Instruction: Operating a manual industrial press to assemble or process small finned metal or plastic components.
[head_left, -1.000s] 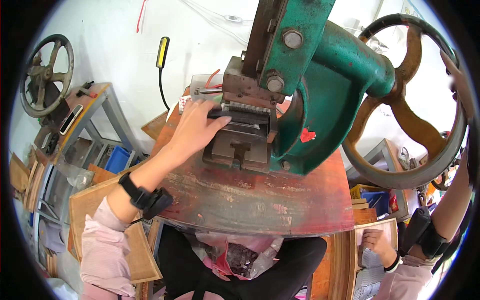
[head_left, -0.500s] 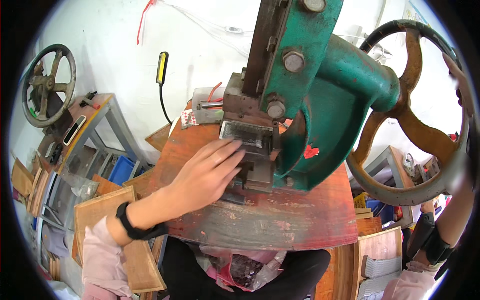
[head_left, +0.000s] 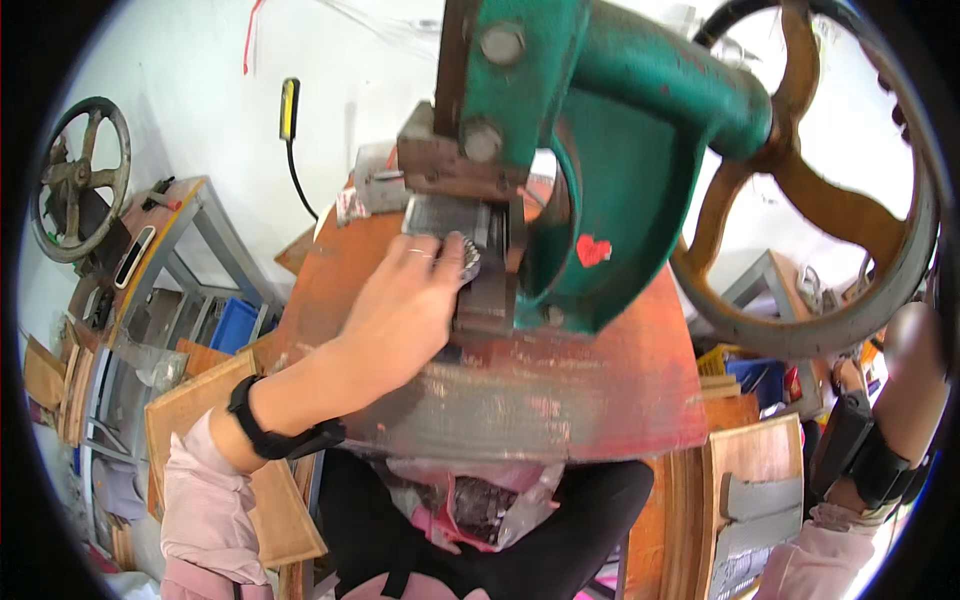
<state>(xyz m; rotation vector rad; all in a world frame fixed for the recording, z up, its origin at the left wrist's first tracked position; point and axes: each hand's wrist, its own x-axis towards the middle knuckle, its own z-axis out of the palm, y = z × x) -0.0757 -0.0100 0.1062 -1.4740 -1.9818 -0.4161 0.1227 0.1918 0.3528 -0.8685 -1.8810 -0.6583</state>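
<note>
White wall (head_left: 200, 80) behind, with a yellow-and-black lamp (head_left: 289, 108) standing out against it; worn red-brown bench top (head_left: 570, 405) below, carrying a green hand press (head_left: 635, 190) marked by a red heart-shaped patch (head_left: 593, 250). Left hand (head_left: 405, 300) reaches over the bench to the press's die bed (head_left: 485, 305), palm down. Fingers bent and bunched rather than spread, index and thumb near each other; a small ribbed grey piece (head_left: 469, 262) shows just beside the thumb, over the bed. Blur prevents confirming a pinch: cannot tell whether the piece is gripped or merely touched. Behind the fingertips, a grey plate (head_left: 437, 220) lies beneath the ram block (head_left: 440, 165), with a visible gap between them. Right forearm (head_left: 912, 365) rises along the right edge beside the large handwheel (head_left: 850, 215); only a few dim fingers of the right hand (head_left: 900, 118) show at the rim, so grip not determined. Lower right: wooden tray (head_left: 772, 452) containing grey sheet pieces (head_left: 758, 500). Between the knees, a clear plastic bag (head_left: 537, 515) with dark scraps (head_left: 482, 508). Step in hand, as judged: handling the piece at the bed, ram apart from it. Next move calls for a secure hold on the piece, fingertips kept out of the gap, and the wheel steady meanwhile.
</note>
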